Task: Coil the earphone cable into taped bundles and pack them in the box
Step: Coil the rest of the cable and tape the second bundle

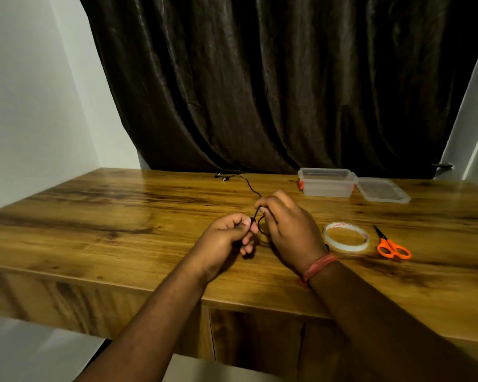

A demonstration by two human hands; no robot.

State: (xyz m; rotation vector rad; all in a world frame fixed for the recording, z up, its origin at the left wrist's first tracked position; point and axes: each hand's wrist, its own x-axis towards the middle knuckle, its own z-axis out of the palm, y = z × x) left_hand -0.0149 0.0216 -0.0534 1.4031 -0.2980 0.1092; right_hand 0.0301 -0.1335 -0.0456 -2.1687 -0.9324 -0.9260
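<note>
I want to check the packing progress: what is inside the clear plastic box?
No bundle shows through the clear box; it looks empty. Its lid lies beside it. The frosted walls and dim light could hide something small.

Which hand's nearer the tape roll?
Right. The right hand is just left of the tape roll; the left hand is farther left, beyond it. Both grip the earphone cable.

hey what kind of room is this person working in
Probably a room at home, not a workshop: a wooden table set against a plain white wall, with a dark curtain hanging behind it. Only household items lie out, tape and scissors.
</note>
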